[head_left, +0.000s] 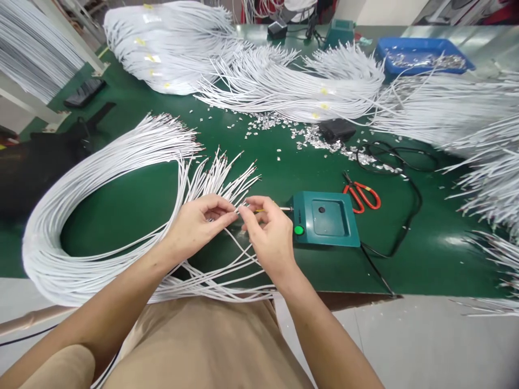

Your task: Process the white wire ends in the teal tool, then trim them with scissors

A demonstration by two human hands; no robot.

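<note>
My left hand (pixel 198 220) pinches a thin white cable between thumb and forefinger. My right hand (pixel 267 229) is closed too, its thumb and forefinger meeting the left fingertips at the cable's end; the fingers cover most of that end. Just right of these fingers, a thin metal shaft (pixel 286 209) sticks out of a green box-shaped machine (pixel 330 216) with a green button (pixel 299 230). A large looped bundle of white cables (pixel 44 232) curves around on the left, its loose ends (pixel 219 173) fanned out just beyond my hands.
Red-handled scissors (pixel 367 195) lie behind the machine, near a black cord (pixel 413 200). Small silvery scraps (pixel 316 138) are scattered mid-table. More white cable bundles (pixel 170 46) and a blue tray (pixel 421 48) fill the back; others (pixel 466 108) lie at right.
</note>
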